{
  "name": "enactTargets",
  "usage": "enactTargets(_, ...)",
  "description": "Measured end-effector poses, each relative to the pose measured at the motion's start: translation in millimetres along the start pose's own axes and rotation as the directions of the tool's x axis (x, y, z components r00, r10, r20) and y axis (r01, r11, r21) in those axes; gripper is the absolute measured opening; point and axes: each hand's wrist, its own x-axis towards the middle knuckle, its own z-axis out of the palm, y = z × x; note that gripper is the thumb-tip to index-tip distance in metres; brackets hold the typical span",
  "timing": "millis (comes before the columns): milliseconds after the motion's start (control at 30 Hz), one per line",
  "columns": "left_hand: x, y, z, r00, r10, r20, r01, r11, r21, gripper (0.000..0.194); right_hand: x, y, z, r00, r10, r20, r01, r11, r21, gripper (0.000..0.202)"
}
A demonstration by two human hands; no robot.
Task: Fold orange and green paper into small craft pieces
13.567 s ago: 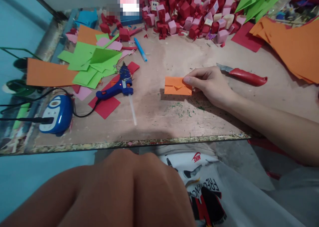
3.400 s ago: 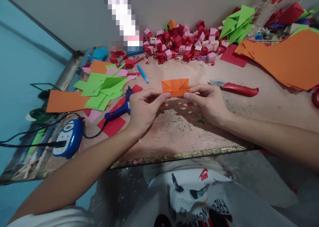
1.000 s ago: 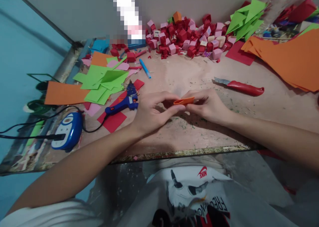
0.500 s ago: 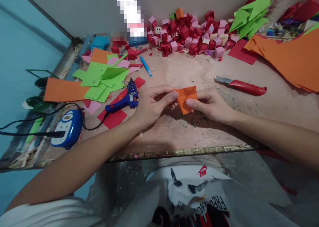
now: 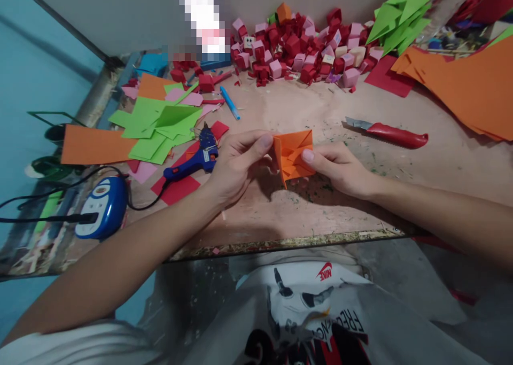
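Right hand [image 5: 340,167] has the folded orange paper [image 5: 296,162] pinched at its 3 o'clock edge, fingers closed to paper thickness; left hand [image 5: 236,164] is half-curled by the 9 o'clock edge (can't tell if it's actually gripping). Piece is over mid-table [image 5: 256,212]; I'd keep the right pinch light, square corners, press along existing creases. Glue gun [image 5: 188,165] at 9, red-handled knife [image 5: 398,134] between 2 and 3.

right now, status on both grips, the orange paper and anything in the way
Right grip pinching folded orange paper. Left grip at its left edge, contact unclear. Red-handled knife lies beyond right grip, not blocking paper.
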Motion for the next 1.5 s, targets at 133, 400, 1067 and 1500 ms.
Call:
enactTargets(133, 1, -2, -0.1, 1.0, 0.005, -0.029, -0.004, 0.999, 0.048, 0.052, 0, 0, 0, 0.999, -0.031, 0.018, 0.031, 1.0, -0.001, 0.066)
enactTargets(400, -10, 9, 5.4, 0.971, 0.24, 0.002, -0.216, 0.872, 0.44, 0.037, 4, 1, 1, 0.997, -0.053, 0.058, 0.049, 0.997, 0.065, 0.04)
enactTargets(1067, -17, 8, 12.3, 0.954, 0.28, 0.109, -0.297, 0.821, 0.487, 0.021, 1, -2, -2, 0.981, -0.192, -0.016, 0.183, 0.954, -0.238, 0.04)
enactTargets(1500, -18, 11, 12.6, 0.966, 0.233, 0.111, -0.257, 0.814, 0.521, 0.025, 0, -6, -2, 1.0, -0.021, -0.023, 0.015, 0.975, -0.222, 0.028)
